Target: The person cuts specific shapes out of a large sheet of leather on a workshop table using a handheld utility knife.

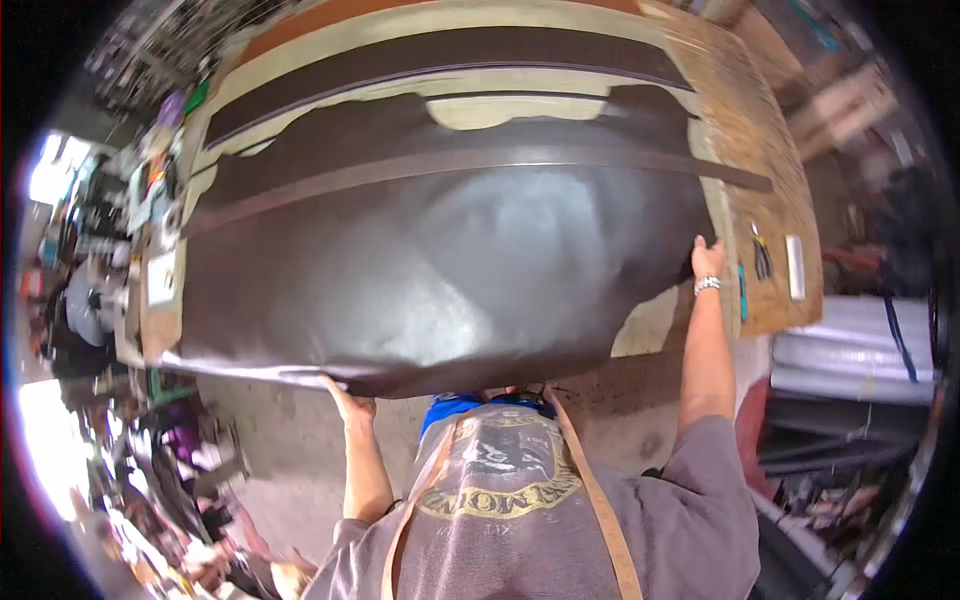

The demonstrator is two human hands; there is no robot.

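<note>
A large dark brown leather hide (pixel 400 260) covers most of the table, its front edge hanging over the near side. My left hand (pixel 352 402) holds that front edge, thumb on top and fingers partly hidden. At the hide's right edge, my right hand (pixel 708 258) is closed on the leather, with a metal watch on the wrist. Across the upper part of the hide lies a long straight brown strip (pixel 735 176), its right end sticking out past the leather. Behind it is a separate long dark brown leather piece (pixel 450 62).
On the wooden tabletop (pixel 790 215) at right are pliers-like tools (pixel 762 255), a slim teal tool (pixel 742 290) and a white block (pixel 795 267). Rolls of white sheeting (pixel 850 345) stand right of the table. Cluttered shelves line the left. A tan tape (pixel 600 490) hangs around my neck.
</note>
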